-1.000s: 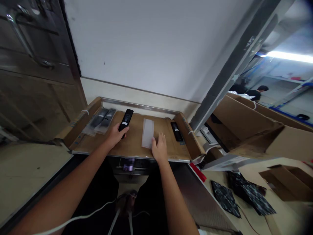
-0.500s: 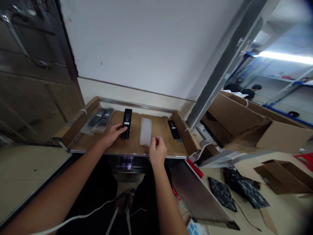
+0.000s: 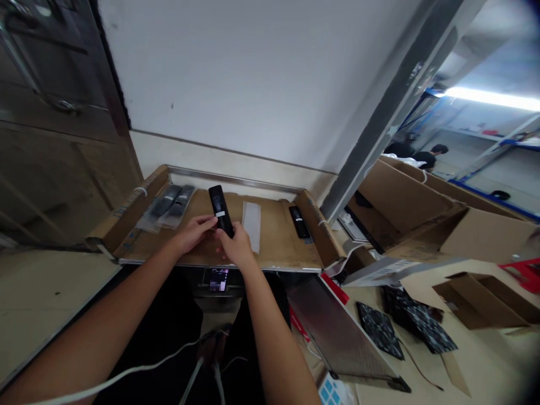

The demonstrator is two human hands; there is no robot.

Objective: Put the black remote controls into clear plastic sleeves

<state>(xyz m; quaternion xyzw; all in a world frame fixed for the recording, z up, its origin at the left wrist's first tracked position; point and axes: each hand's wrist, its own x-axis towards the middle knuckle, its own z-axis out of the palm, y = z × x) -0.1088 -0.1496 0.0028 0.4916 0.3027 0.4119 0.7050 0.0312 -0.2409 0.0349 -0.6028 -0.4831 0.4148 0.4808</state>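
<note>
Both hands are on a black remote control (image 3: 220,209) with a white label, held tilted above the cardboard-lined tray (image 3: 270,260). My left hand (image 3: 194,233) grips its left side with thumb and fingers. My right hand (image 3: 237,245) is closed around its lower end. Just right of it a flat clear plastic sleeve (image 3: 252,222) lies on the cardboard, its lower left part behind my right hand. Another black remote (image 3: 299,222) rests by the tray's right wall. At the left, bagged dark remotes (image 3: 171,202) lie together in clear sleeves.
A lit phone screen (image 3: 218,279) sits below the tray's front edge. Right of the tray stand a large open carton (image 3: 413,208) and a grey post (image 3: 379,118). Black patterned packages (image 3: 379,329) lie on the floor. A white cable (image 3: 139,368) crosses my lap. People are visible far right.
My right hand has moved left from the plastic sleeve onto the lower end of the remote. The remote has tilted, its top leaning left. My left hand keeps its hold.
</note>
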